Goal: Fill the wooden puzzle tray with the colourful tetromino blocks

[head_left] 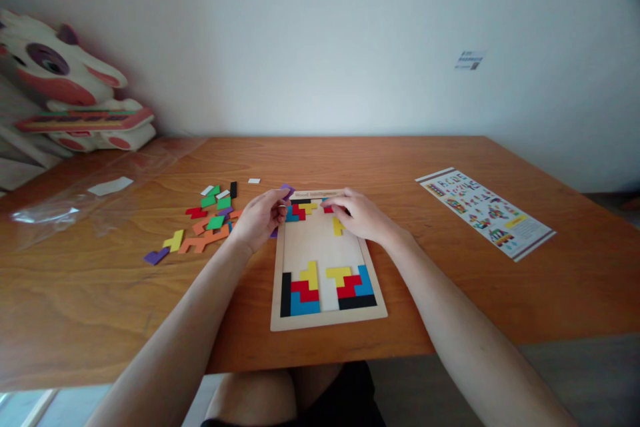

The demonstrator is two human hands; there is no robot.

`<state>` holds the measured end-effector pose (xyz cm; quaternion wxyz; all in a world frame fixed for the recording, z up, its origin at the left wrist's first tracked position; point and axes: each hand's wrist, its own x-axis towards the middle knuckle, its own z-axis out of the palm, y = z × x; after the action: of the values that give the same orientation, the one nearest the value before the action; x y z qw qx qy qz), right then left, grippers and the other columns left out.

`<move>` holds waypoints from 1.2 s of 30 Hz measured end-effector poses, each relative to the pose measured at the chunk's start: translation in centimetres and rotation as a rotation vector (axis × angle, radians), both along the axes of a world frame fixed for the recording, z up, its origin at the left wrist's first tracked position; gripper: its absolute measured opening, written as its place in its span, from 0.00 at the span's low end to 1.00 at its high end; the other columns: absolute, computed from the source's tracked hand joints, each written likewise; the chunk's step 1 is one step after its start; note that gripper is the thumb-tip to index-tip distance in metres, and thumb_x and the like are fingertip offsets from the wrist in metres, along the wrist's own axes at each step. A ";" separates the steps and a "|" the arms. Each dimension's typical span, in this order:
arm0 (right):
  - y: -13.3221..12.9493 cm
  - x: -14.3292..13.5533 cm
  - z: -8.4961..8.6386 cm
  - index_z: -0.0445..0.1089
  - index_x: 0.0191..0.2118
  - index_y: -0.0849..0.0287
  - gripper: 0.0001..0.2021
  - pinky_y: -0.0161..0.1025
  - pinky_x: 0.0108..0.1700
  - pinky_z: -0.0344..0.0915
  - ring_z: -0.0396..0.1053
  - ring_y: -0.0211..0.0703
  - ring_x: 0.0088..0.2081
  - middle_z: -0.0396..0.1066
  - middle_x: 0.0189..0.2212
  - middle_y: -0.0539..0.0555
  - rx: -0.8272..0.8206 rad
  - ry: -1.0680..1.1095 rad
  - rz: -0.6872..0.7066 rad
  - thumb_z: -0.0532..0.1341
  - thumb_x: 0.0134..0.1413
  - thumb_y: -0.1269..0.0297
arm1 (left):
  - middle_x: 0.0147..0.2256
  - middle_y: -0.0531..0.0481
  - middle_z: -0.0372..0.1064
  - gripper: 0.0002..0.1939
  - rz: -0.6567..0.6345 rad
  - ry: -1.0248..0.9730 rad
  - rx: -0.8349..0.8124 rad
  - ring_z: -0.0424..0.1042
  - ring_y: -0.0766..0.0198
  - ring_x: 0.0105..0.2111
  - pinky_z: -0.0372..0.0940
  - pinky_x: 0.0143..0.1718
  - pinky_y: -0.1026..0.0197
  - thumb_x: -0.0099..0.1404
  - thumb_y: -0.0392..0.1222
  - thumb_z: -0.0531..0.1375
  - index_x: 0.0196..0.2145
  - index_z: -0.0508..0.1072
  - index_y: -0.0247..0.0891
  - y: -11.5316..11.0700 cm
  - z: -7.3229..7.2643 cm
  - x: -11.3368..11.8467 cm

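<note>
A wooden puzzle tray (278, 280) lies on the table, with coloured pieces in its corners. My right hand (359, 213) bends over the tray's upper right corner, its fingertips at a red piece (327, 209) beside a yellow piece (338, 227). At the upper left edge is my left hand (263, 217), fingers curled in; whether it holds anything is hidden. A purple piece (287, 191) shows just beyond its fingertips. Near the tray's front are a yellow piece (313, 275) at left and a blue piece (364, 282) at right, among red and black ones.
Loose pieces, including a green one (215, 222) and an orange one (193, 244), are scattered left of the tray. A printed sheet (487, 213) lies at the right. Clear plastic wrap (65, 207) and a cow-shaped toy keyboard (90, 121) are at the left.
</note>
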<state>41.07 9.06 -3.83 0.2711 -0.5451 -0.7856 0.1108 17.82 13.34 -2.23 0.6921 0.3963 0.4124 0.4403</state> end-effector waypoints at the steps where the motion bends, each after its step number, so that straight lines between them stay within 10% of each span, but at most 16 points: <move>1: 0.0 -0.1 -0.2 0.78 0.46 0.52 0.16 0.41 0.44 0.64 0.68 0.43 0.39 0.68 0.37 0.55 0.005 -0.023 0.011 0.55 0.63 0.75 | 0.25 0.53 0.64 0.17 0.000 0.000 0.002 0.61 0.73 0.23 0.55 0.22 0.69 0.48 0.47 0.71 0.26 0.71 0.33 0.0 0.0 0.0; 22: 0.6 2.9 1.0 0.74 0.43 0.58 0.08 0.41 0.43 0.66 0.72 0.43 0.38 0.77 0.40 0.56 -0.088 0.257 -0.238 0.58 0.62 0.68 | 0.25 0.54 0.64 0.17 -0.012 0.016 0.021 0.61 0.73 0.23 0.53 0.22 0.68 0.49 0.47 0.70 0.28 0.71 0.33 -0.3 0.4 0.1; 36: -0.7 2.1 1.5 0.73 0.41 0.58 0.27 0.34 0.27 0.53 0.60 0.35 0.27 0.63 0.26 0.45 -0.480 0.167 0.046 0.75 0.35 0.48 | 0.25 0.54 0.63 0.17 -0.016 0.005 0.024 0.60 0.73 0.22 0.52 0.22 0.68 0.48 0.47 0.71 0.27 0.70 0.33 -0.2 0.3 0.1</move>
<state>43.19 8.32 -2.36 0.1953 -0.5648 -0.7239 0.3447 17.94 13.11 -1.98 0.6898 0.4088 0.4058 0.4387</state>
